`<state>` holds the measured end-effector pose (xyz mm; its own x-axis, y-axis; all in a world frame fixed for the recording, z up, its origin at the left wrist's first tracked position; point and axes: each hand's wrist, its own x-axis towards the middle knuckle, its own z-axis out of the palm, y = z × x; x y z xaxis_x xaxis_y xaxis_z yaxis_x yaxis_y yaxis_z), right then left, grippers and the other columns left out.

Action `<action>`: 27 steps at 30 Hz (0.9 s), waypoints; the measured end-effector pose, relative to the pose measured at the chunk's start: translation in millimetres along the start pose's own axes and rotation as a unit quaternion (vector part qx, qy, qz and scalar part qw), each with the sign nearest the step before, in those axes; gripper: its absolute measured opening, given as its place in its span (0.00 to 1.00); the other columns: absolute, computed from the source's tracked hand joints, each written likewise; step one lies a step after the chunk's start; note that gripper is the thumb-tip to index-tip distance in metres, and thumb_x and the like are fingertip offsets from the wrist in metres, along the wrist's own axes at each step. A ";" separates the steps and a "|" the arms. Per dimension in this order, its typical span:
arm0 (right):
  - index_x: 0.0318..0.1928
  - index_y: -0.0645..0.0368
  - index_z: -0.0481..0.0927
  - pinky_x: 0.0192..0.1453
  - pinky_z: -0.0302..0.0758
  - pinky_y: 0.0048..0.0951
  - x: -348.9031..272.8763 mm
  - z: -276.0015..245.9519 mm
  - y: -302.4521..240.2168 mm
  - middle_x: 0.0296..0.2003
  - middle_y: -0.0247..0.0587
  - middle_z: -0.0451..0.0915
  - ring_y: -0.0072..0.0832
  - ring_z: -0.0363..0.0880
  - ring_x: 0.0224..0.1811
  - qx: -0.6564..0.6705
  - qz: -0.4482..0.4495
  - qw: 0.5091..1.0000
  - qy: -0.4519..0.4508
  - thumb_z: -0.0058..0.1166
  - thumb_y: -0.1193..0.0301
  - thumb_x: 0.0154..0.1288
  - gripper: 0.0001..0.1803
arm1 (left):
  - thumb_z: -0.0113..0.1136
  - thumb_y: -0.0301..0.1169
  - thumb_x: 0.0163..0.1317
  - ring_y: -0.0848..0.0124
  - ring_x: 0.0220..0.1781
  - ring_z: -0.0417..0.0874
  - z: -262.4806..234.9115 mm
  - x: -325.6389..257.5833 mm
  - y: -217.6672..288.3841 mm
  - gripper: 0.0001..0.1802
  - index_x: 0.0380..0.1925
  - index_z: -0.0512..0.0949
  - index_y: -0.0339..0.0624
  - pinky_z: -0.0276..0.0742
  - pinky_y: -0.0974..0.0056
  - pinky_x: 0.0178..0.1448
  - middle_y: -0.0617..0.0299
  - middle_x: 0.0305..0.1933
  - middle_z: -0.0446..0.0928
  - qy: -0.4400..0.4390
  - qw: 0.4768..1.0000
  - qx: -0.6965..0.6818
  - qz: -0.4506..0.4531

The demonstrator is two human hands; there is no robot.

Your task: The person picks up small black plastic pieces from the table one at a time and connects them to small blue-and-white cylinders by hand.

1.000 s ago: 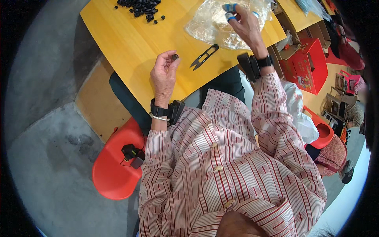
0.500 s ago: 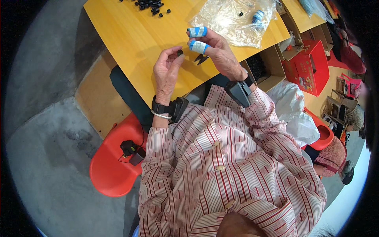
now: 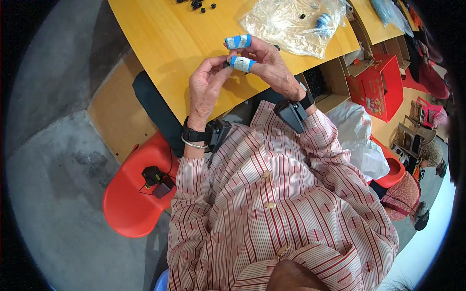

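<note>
Both hands meet above the near edge of the yellow table (image 3: 160,43). My left hand (image 3: 206,85) pinches a small black part (image 3: 226,63) at its fingertips. My right hand (image 3: 264,63), with blue tape wrapped around two fingers, presses against that part from the right. Its fingers are curled around a pair of black snips (image 3: 276,47), of which only a dark tip shows behind the knuckles. Black bands with small devices sit on both wrists.
A heap of small black parts (image 3: 196,5) lies at the table's far edge. A clear plastic bag (image 3: 286,24) with a few blue and black pieces lies to the right. A red chair (image 3: 128,208) carries a small black device. At right are a red box (image 3: 386,87) and white bags.
My right hand came back from the plastic bag, covered the snips on the table, and now meets my left hand, which has lifted off the table. The snips no longer lie on the tabletop.
</note>
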<state>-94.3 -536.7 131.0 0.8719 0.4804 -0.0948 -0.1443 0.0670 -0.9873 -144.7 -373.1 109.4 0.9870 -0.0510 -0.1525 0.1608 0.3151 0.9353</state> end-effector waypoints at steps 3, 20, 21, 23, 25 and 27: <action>0.51 0.54 0.77 0.45 0.72 0.22 1.6 -1.5 -0.2 0.38 0.29 0.77 0.17 0.74 0.39 -0.083 -0.029 0.996 -0.008 0.57 0.71 0.62 0.16 | 0.55 0.22 0.61 0.79 0.45 0.74 -1.4 -0.9 2.3 0.14 0.48 0.74 0.32 0.69 0.75 0.52 0.64 0.45 0.76 -0.002 0.999 0.035 -0.008; 0.46 0.60 0.72 0.40 0.72 0.36 0.1 9.2 4.3 0.33 0.43 0.74 0.41 0.72 0.36 -0.415 -0.224 0.882 0.011 0.57 0.78 0.51 0.19 | 0.55 0.28 0.64 0.77 0.38 0.76 5.0 0.4 -6.2 0.13 0.47 0.71 0.36 0.71 0.73 0.43 0.60 0.43 0.77 0.080 0.990 -0.110 -0.038; 0.49 0.59 0.73 0.39 0.73 0.33 -0.4 9.0 5.5 0.34 0.40 0.75 0.39 0.72 0.36 -0.417 -0.236 0.877 0.009 0.58 0.78 0.52 0.21 | 0.55 0.28 0.64 0.77 0.38 0.76 6.1 0.1 -4.8 0.13 0.47 0.71 0.36 0.71 0.73 0.43 0.60 0.43 0.77 0.080 0.990 -0.110 -0.038; 0.52 0.58 0.73 0.37 0.74 0.31 -0.7 9.2 5.2 0.35 0.38 0.75 0.37 0.72 0.36 -0.419 -0.249 0.873 0.007 0.59 0.78 0.52 0.24 | 0.56 0.29 0.63 0.79 0.38 0.75 7.5 -1.2 -0.8 0.13 0.45 0.70 0.35 0.69 0.75 0.42 0.59 0.41 0.78 0.088 0.990 -0.109 -0.029; 0.52 0.58 0.73 0.38 0.73 0.31 -2.0 7.9 4.6 0.34 0.37 0.75 0.36 0.73 0.36 -0.419 -0.256 0.871 0.008 0.60 0.78 0.51 0.25 | 0.57 0.29 0.63 0.79 0.38 0.75 8.8 -1.3 1.3 0.14 0.46 0.70 0.35 0.69 0.75 0.42 0.59 0.41 0.78 0.089 0.987 -0.124 -0.045; 0.49 0.59 0.72 0.38 0.72 0.33 -3.3 8.1 3.9 0.34 0.40 0.74 0.39 0.72 0.36 -0.410 -0.249 0.877 0.008 0.59 0.78 0.50 0.22 | 0.57 0.29 0.63 0.79 0.38 0.76 8.4 -1.6 1.9 0.14 0.46 0.70 0.35 0.70 0.74 0.41 0.58 0.41 0.78 0.092 0.984 -0.138 -0.060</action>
<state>-101.6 -530.9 128.5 0.7389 0.5577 0.3781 0.6355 -0.3905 -0.6661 -146.0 -380.4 114.1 0.9402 0.0601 -0.3354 0.2451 0.5645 0.7882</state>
